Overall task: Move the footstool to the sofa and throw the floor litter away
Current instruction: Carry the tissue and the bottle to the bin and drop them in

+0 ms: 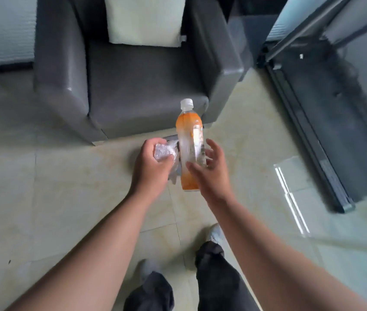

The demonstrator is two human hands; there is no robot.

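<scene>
My right hand point(209, 169) holds an upright plastic bottle point(190, 135) with orange drink, an orange label and a white cap; the thumb lies across its front and the fingers spread loosely behind it. Just left of the bottle, my left hand point(151, 167) is closed on a crumpled clear plastic wrapper point(167, 151), which touches the bottle's side. Both hands hover over the pale tiled floor, right in front of the grey sofa chair point(142, 86). No footstool shows in this view.
A cream cushion point(144, 19) leans on the sofa's backrest. To the right runs a dark sliding-door track point(312, 135) with glass panels. My legs in dark trousers and grey shoes point(216, 232) stand on the tiles below the hands.
</scene>
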